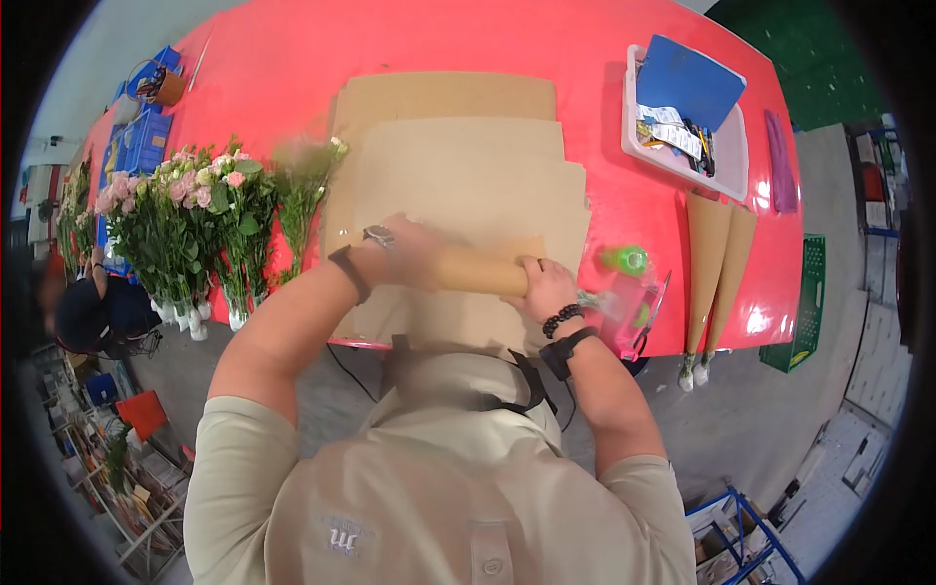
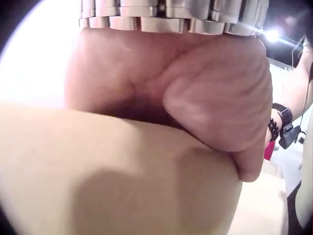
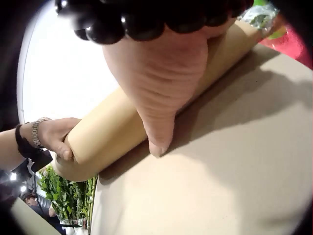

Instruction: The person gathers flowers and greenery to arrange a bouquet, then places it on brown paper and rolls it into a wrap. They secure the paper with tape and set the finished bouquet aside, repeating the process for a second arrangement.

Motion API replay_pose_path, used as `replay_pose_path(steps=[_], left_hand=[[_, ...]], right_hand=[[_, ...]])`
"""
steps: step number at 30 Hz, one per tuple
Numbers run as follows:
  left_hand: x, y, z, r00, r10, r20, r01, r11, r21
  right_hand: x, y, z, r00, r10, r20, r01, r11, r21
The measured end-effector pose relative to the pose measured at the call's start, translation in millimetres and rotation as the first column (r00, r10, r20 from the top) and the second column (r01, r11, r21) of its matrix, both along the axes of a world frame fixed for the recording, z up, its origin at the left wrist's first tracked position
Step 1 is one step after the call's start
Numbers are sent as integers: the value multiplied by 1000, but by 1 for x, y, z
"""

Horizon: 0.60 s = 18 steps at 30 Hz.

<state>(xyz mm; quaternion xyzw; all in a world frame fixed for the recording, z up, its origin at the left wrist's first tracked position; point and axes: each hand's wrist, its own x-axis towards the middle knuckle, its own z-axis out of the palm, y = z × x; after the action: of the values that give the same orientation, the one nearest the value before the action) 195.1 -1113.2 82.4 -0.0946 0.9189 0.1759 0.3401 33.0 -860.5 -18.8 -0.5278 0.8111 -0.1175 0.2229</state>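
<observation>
A rolled cone of brown kraft paper [image 1: 480, 272] lies crosswise over flat paper sheets [image 1: 458, 175] on the red table. My left hand [image 1: 413, 255], blurred in the head view, grips its wider left end; the right wrist view shows that thumb on the roll's edge [image 3: 107, 132]. Near the narrower end my right hand [image 1: 551, 289] holds the roll, fingers over the top and thumb low on the near side. Clear wrapping [image 3: 261, 18] shows beyond the narrow end. The left wrist view has the left palm [image 2: 210, 98] against the paper [image 2: 122, 181]; most fingers are hidden there.
Bunches of pink roses [image 1: 185, 210] and green stems [image 1: 297, 195] lie left of the sheets. At the right are a green tape roll [image 1: 624, 258], a pink-handled tool, two wrapped paper cones [image 1: 709, 249] and a white bin [image 1: 643, 151] of tools. Another person [image 1: 93, 312] is at far left.
</observation>
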Motion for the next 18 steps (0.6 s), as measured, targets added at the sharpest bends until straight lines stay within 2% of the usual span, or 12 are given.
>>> replay_pose_path(steps=[2, 5, 8, 10, 12, 14, 17, 18], left_hand=[[1, -8, -6, 995, 66, 68, -73, 992, 100], [10, -21, -42, 995, 70, 76, -84, 979, 187], [0, -38, -70, 975, 68, 211, -124, 956, 266], [-17, -46, -54, 992, 8, 128, -43, 961, 274], [-25, -47, -56, 999, -11, 31, 5, 984, 181], [-27, -44, -75, 997, -9, -79, 8, 1000, -17], [-33, -11, -57, 960, -34, -277, 23, 999, -44], [-32, 8, -58, 929, -97, -358, 55, 991, -125]], right_hand=[[-4, 2, 4, 995, 17, 95, -23, 998, 60], [4, 6, 14, 998, -52, 39, 51, 998, 37], [21, 15, 7, 984, -95, -152, 51, 962, -270], [27, 14, -1, 969, -99, -226, 24, 948, -316], [27, 6, -1, 951, -129, -279, 21, 933, -358], [25, -1, 3, 960, -154, -232, 103, 970, -219], [12, -22, 10, 975, -178, -130, 185, 982, 41], [7, -25, 10, 978, -188, -89, 199, 970, 141]])
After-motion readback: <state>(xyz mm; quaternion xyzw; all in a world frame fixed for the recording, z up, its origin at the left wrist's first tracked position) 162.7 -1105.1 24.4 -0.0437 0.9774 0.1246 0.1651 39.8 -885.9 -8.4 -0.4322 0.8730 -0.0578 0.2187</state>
